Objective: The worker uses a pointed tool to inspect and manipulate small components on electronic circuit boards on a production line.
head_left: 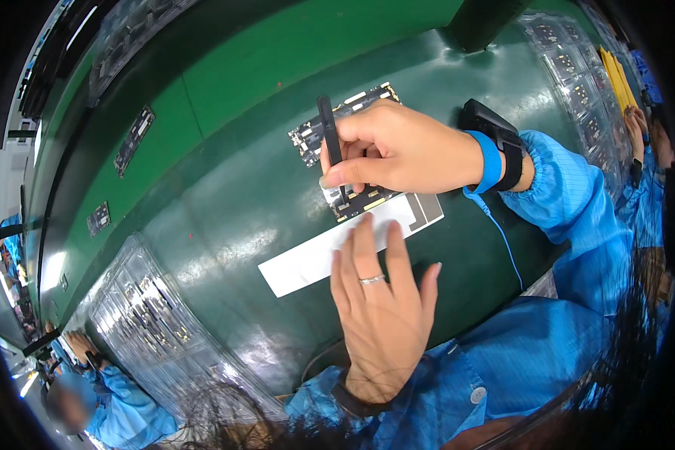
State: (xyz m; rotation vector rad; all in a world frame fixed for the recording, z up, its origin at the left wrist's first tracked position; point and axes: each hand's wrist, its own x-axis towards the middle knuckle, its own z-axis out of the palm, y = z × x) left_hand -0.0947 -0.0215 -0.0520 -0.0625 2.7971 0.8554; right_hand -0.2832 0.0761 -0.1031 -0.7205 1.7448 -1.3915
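Note:
My right hand (405, 146) grips a slim black tool that looks like tweezers (328, 127), its lower end pointing down at a black circuit board (305, 142). The board lies flat on the green table, and my hand covers much of its middle. My left hand (382, 307) is open, fingers spread, with its fingertips over a white strip sheet (296, 268) just nearer than the board. Grey pieces (427, 208) show at the sheet's right end. I cannot tell how firmly the fingertips press on it.
Clear plastic trays of boards stand at the left (146, 307) and far right (577, 82). Loose boards (133, 140) lie on the far-left surface. A blue cord (504, 236) runs from my right wrist strap. A dark post (487, 22) rises at the back. Co-workers' hands (80, 345) show at both sides.

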